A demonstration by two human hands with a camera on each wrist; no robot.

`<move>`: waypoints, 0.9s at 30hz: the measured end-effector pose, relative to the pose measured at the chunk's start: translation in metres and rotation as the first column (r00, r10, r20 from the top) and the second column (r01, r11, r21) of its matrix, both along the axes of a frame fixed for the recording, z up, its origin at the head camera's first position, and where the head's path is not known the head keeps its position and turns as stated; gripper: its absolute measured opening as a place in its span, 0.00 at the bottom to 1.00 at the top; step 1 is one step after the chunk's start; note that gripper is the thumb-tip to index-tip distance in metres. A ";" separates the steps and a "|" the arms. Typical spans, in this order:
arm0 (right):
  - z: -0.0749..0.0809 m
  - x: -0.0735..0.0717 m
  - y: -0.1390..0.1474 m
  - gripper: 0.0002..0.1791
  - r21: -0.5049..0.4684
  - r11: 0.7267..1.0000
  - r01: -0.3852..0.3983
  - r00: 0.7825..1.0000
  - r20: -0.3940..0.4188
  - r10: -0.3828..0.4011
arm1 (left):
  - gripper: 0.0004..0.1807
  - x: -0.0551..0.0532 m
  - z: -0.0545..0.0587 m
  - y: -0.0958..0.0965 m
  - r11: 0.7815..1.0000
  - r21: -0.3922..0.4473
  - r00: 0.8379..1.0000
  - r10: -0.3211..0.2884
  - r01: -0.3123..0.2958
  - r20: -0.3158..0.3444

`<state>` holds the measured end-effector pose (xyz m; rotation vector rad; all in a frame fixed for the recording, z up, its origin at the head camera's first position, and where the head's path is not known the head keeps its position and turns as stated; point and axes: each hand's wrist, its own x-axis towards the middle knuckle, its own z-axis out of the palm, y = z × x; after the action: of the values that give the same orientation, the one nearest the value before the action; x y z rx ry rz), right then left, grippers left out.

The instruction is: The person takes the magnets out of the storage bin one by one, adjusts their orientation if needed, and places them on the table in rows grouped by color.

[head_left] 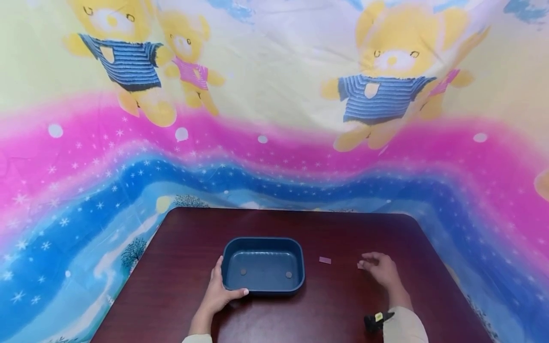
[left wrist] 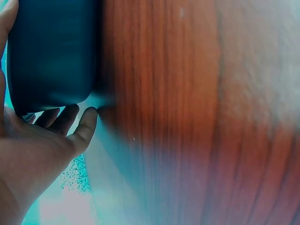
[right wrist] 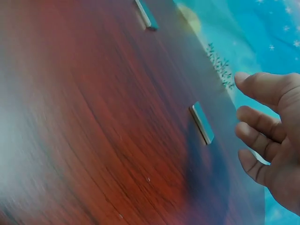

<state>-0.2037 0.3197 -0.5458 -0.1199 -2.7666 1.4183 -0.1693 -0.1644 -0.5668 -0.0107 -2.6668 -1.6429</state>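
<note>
A dark blue-grey rectangular tub stands on the table, with two small round brownish discs on its floor. My left hand grips its near left corner, thumb along the front rim and fingers against the left side. In the left wrist view the tub's dark wall lies against the fingers. Over the table's right part, my right hand hovers with loosely bent fingers, holding nothing. Beside it lies a small flat rectangular piece, partly covered in the head view. A second flat piece, pinkish, lies between tub and hand.
The dark red-brown wooden table has rounded far corners. Behind it and along both sides hangs a colourful cloth printed with bears and snowflakes. A black device with a yellow label sits at my right wrist.
</note>
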 end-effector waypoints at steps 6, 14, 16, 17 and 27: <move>0.006 0.008 -0.014 0.21 0.077 0.997 0.032 0.998 -0.053 -0.028 | 0.69 0.001 0.003 0.000 1.000 0.001 1.000 -0.004 0.004 -0.003; 0.012 0.015 -0.039 0.24 -0.086 0.996 0.016 1.000 -0.013 -0.017 | 0.69 0.002 0.004 -0.001 1.000 0.006 1.000 -0.010 0.010 -0.003; 0.011 0.016 -0.047 0.25 -0.112 0.994 0.006 1.000 -0.020 -0.009 | 0.69 0.002 0.003 -0.002 1.000 0.006 1.000 -0.007 0.007 -0.005; 0.009 0.016 -0.051 0.25 -0.113 0.994 -0.004 1.000 -0.028 0.001 | 0.69 0.002 0.002 -0.003 1.000 0.005 1.000 -0.006 0.006 -0.008; 0.010 0.014 -0.088 0.23 -0.170 0.983 -0.069 0.995 -0.084 0.055 | 0.69 0.000 0.000 -0.002 1.000 0.008 1.000 -0.013 0.013 -0.008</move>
<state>-0.1901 0.2321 -0.5361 0.0188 -2.6032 1.6387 -0.1688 -0.1668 -0.5670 -0.0339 -2.6603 -1.6532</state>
